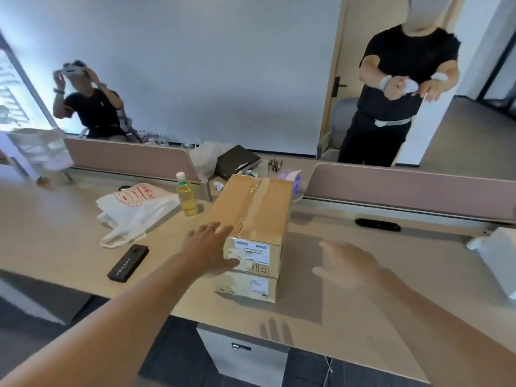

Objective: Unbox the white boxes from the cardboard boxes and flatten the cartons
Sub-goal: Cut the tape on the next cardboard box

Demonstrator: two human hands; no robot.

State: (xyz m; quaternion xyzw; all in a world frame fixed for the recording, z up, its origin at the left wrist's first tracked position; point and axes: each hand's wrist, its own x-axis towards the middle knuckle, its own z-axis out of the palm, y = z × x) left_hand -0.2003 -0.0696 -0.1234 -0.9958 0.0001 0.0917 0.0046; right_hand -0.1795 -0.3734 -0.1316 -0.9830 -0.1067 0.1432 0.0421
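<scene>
On the desk (363, 303), near its front edge: top box (251, 208) sits on bottom box (245, 287), both cardboard. Tape (252, 199) runs unbroken along the top seam; bottom box looks closed too. Nothing unpacked, nothing flattened, so by my reading the task is at its very start. The left hand (208, 247) rests on the top box's near left corner, fingers spread and straight, thumb on the label face. The right hand (346, 263) is blurred, fingers wide, clear of the boxes, holding nothing

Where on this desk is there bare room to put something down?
The widest bare patch lies right of the stacked cartons, up to the white object, under the right hand. Another lies left of the phone. Between bag, bottle and cartons it is crowded.
</scene>
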